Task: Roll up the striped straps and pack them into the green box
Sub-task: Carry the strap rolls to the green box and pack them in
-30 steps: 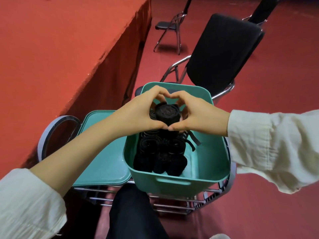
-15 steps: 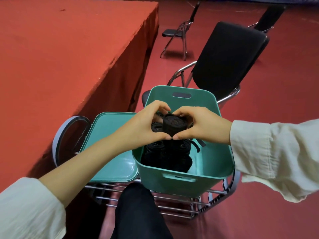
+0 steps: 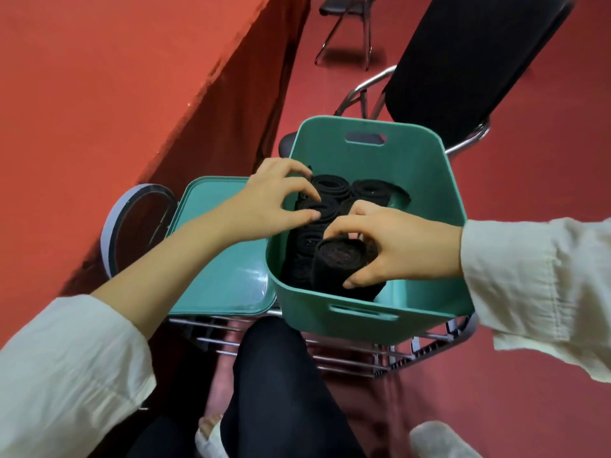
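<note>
The green box (image 3: 426, 173) stands on a wire rack in front of me, holding several dark rolled straps (image 3: 330, 190) set on end along its left side. My right hand (image 3: 393, 246) grips one rolled strap (image 3: 340, 259) near the box's front wall, thumb below and fingers over its top. My left hand (image 3: 274, 200) reaches over the left rim, its curled fingertips resting on the tops of the rolls at the back left. The right part of the box floor shows bare green.
The box's green lid (image 3: 224, 259) lies flat on the wire rack (image 3: 357, 358) to the left. A black folding chair (image 3: 463, 61) stands just behind the box, another chair (image 3: 347, 14) farther back. A red-covered table (image 3: 115, 94) fills the left. My black-trousered leg (image 3: 277, 391) is below the rack.
Both hands held one roll above the box; now my right hand alone has lowered it to the front of the box, and my left hand has moved onto the packed rolls.
</note>
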Available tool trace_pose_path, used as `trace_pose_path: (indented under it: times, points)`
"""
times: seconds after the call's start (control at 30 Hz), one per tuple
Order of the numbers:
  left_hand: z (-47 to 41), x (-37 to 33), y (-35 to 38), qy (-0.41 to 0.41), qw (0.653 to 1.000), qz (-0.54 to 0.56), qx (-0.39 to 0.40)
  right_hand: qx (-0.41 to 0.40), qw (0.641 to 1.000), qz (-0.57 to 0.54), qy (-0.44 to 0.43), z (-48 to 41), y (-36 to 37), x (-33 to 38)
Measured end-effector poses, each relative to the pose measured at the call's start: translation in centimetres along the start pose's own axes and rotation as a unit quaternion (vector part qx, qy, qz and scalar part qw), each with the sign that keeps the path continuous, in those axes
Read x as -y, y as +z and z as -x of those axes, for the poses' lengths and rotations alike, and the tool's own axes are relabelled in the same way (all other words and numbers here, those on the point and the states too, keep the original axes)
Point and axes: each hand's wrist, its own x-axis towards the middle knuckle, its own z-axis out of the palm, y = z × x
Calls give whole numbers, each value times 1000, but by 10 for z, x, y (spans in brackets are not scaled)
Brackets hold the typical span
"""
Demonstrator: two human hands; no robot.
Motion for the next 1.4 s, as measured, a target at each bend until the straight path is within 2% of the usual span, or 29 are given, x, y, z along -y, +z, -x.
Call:
trace_pose_path:
  times: [0.27,0.6,0.73,1.13,1.4]
  points:
    - [1,11,8,22,997,66,-18,57,997,-5,-54,-30,38,2]
    - [-1,20,10,29,996,87,-23,36,997,46,-54,-55,74,-7]
    - [-1,19,11,29,995,97,-17,34,998,19,-44,-57,85,-14]
    - [-1,21,12,29,994,102,-18,48,998,5,-45,-58,85,-17]
    - [-1,19,8,25,997,74,-21,78,991,107,-32,-49,53,-13]
